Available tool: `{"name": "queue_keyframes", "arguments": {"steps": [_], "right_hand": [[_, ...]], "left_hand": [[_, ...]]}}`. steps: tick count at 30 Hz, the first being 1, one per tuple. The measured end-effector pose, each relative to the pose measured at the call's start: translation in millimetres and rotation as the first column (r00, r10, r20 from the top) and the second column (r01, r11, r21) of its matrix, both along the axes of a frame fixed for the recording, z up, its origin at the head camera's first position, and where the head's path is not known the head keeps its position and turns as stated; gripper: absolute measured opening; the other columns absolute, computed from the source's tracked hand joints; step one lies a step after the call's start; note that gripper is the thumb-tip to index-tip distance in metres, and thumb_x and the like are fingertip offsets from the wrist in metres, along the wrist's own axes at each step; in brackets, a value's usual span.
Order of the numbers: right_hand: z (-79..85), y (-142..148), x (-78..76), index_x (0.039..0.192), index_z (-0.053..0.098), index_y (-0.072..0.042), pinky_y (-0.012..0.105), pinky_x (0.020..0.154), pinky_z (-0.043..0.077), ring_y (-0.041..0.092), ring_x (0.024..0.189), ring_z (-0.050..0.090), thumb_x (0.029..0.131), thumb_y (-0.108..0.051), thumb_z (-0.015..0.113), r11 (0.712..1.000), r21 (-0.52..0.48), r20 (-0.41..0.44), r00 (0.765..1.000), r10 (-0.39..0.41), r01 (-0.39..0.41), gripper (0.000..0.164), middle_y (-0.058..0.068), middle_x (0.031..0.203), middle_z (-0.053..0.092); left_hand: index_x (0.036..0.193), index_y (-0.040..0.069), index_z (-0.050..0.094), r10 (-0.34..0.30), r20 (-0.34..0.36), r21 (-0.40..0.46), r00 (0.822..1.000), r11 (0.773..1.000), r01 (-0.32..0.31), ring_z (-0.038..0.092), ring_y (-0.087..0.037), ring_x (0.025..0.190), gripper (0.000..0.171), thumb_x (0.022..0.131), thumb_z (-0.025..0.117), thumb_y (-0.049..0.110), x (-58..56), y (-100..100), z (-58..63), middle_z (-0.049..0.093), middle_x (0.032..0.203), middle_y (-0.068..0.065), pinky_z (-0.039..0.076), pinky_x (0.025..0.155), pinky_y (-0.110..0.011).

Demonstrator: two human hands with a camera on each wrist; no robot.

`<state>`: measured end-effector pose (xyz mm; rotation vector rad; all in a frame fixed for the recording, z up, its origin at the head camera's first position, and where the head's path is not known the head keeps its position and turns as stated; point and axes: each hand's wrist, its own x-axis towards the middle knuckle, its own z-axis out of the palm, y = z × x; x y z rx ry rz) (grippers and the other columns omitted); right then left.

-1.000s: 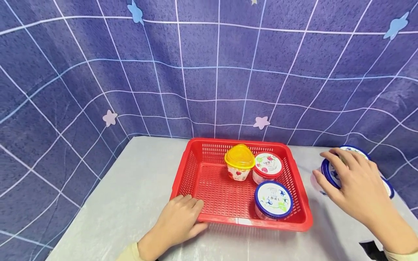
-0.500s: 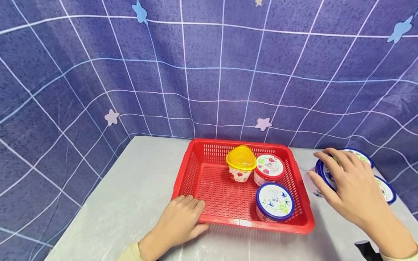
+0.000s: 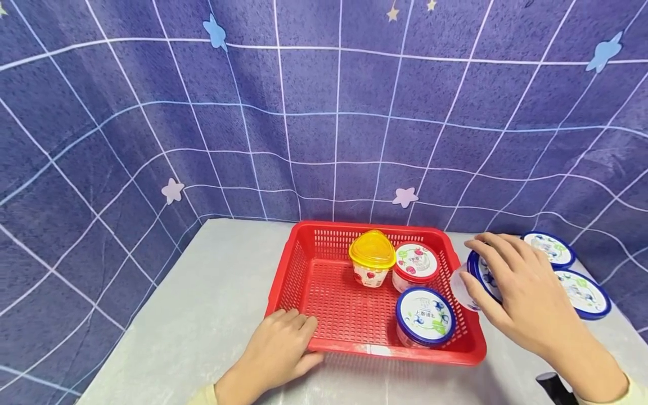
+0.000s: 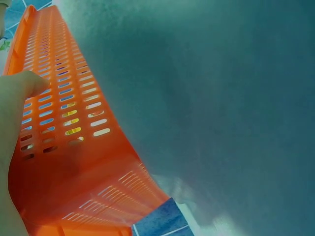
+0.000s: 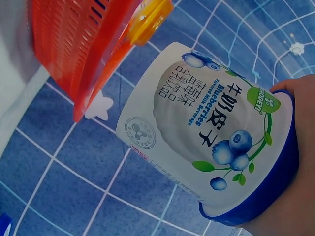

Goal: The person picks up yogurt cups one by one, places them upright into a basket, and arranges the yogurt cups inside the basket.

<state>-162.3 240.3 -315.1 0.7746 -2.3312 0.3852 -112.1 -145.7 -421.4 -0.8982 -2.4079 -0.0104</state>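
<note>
My left hand (image 3: 278, 349) grips the near-left rim of a red perforated plastic basket (image 3: 344, 347); its thumb shows against the outer wall in the left wrist view. A blue-lidded blueberry milk tub (image 5: 211, 128) is in my right hand (image 3: 531, 298), fingers curled over its lid. That tub is tilted and overlaps the basket's right rim in the head view. Inside the basket are a yellow-lidded cup (image 3: 372, 264), a red-lidded tub (image 3: 416, 261) and another blue-lidded tub (image 3: 425, 316), which stands at the near right.
On the grey table (image 3: 223, 275), right of my right hand, two more blue-lidded tubs, one farther back (image 3: 549, 248) and one nearer (image 3: 582, 292), stand close together. A black object (image 3: 554, 387) lies below my right wrist. A purple gridded cloth (image 3: 314, 135) hangs behind the table.
My right hand has carried the blueberry milk tub left toward the basket, uncovering the two tubs behind it. My left hand keeps its hold on the rim.
</note>
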Motion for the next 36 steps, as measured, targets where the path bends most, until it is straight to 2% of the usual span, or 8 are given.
{"name": "queue_keyframes", "arguments": {"steps": [7,15,26,30,36], "right_hand": [[-0.1,-5,4.8,0.119,0.066,-0.005,0.06,0.093,0.034,0.036,0.123,0.047,0.083,-0.035,0.064,1.0,0.004,0.014,0.999,0.029,-0.029,0.046,0.014,0.124,0.061],[2.5,-24,6.4,0.124,0.064,-0.004,0.056,0.098,0.033,0.036,0.123,0.048,0.091,-0.042,0.053,0.995,0.027,-0.007,0.996,0.094,-0.094,0.051,0.015,0.127,0.061],[-0.7,-38,2.7,0.122,0.064,-0.005,0.056,0.101,0.032,0.037,0.122,0.048,0.092,-0.043,0.051,0.988,0.073,-0.002,0.991,0.135,-0.135,0.051,0.016,0.129,0.059],[-1.4,-44,1.0,0.125,0.063,-0.005,0.056,0.101,0.032,0.038,0.123,0.048,0.092,-0.042,0.054,0.981,0.087,0.004,0.984,0.177,-0.176,0.051,0.016,0.129,0.059],[-0.1,-56,-0.2,0.128,0.061,-0.004,0.054,0.102,0.032,0.036,0.125,0.046,0.097,-0.049,0.047,0.964,0.151,0.018,0.975,0.22,-0.22,0.057,0.016,0.132,0.056]], "left_hand": [[0.075,0.016,0.051,-0.002,-0.01,-0.004,1.0,1.0,0.002,0.047,-0.014,0.054,0.049,0.069,0.079,0.057,0.0,-1,-1.1,0.05,0.061,0.008,0.038,0.053,-0.027],[0.076,0.016,0.053,0.002,-0.014,0.0,1.0,1.0,-0.002,0.048,-0.014,0.054,0.049,0.069,0.079,0.056,1.6,-3,-1.5,0.05,0.061,0.008,0.038,0.053,-0.028],[0.079,0.015,0.056,0.004,-0.003,-0.016,1.0,1.0,-0.004,0.054,-0.014,0.059,0.049,0.07,0.079,0.058,0.4,0,0.0,0.058,0.065,0.007,0.041,0.055,-0.028],[0.078,0.015,0.055,0.001,-0.007,-0.015,1.0,1.0,-0.002,0.054,-0.014,0.058,0.049,0.07,0.078,0.058,0.2,-1,-0.8,0.058,0.065,0.007,0.04,0.054,-0.028],[0.077,0.015,0.054,-0.011,-0.015,0.0,1.0,1.0,0.011,0.051,-0.014,0.056,0.049,0.068,0.079,0.057,-0.2,-1,-1.9,0.055,0.063,0.007,0.038,0.053,-0.028]]}}
